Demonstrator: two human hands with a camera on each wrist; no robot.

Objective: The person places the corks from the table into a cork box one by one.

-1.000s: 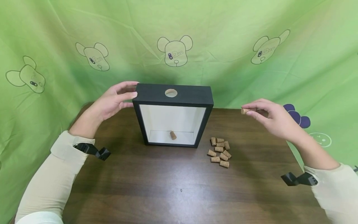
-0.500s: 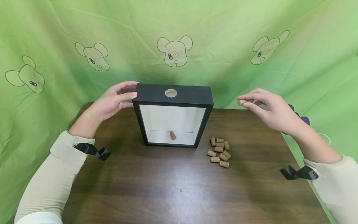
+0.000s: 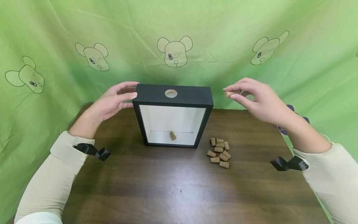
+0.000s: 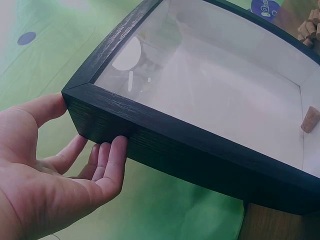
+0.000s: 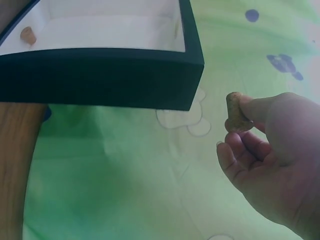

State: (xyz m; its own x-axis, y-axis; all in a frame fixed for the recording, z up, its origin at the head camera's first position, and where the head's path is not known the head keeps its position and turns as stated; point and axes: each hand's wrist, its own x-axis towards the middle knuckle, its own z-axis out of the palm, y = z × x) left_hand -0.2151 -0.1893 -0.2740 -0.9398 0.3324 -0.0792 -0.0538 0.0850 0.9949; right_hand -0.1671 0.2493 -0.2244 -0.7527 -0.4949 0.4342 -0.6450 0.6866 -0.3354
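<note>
A black shadow box [image 3: 174, 99] stands upright on the table, with a white inside and a round hole [image 3: 171, 93] in its top. One cork [image 3: 172, 136] lies on its floor. My left hand [image 3: 113, 101] holds the box's upper left corner, thumb at the top front edge and fingers along the side. In the right wrist view a second cork [image 5: 236, 114] is pinched between the thumb and fingers of my right hand [image 3: 258, 98]. That hand is in the air, right of the box's top and apart from it.
Several loose corks [image 3: 219, 152] lie on the brown wooden table [image 3: 156, 186], right of the box's lower corner. A green curtain [image 3: 212, 28] printed with cartoon bear heads hangs behind and along the sides.
My right hand has moved left and upward with its cork, coming closer to the box. The left hand, the box and the loose corks have stayed where they were.
</note>
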